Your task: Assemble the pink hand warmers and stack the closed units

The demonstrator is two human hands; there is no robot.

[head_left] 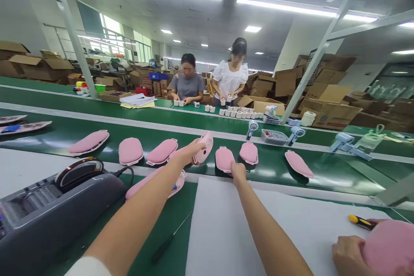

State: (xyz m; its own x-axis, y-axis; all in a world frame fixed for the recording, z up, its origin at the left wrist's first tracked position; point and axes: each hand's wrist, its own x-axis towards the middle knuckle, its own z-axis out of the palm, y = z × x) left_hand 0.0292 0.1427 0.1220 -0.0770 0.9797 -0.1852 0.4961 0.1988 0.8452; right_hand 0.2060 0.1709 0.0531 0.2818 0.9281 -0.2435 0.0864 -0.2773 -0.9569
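Note:
My left hand (196, 150) grips a pink oval casing (205, 146), tilted up on its side, above the green conveyor belt (200, 128). Its pale side, with a dark round spot, faces me. My right hand (238, 173) has its fingers closed on the near edge of a second pink casing (224, 158), which lies pink side up on the belt. Another pink casing (248, 152) sits just beyond that hand. Under my left forearm, a pink casing with a blue part inside (177, 184) is partly hidden.
A grey tape dispenser (64, 211) stands at left; a screwdriver (163, 248) lies near it. White sheets (220, 224) cover the bench. At lower right, another person's hand (349, 252) holds a pink casing. Blue handheld fans (344, 144) stand on the belt. Two people work across it.

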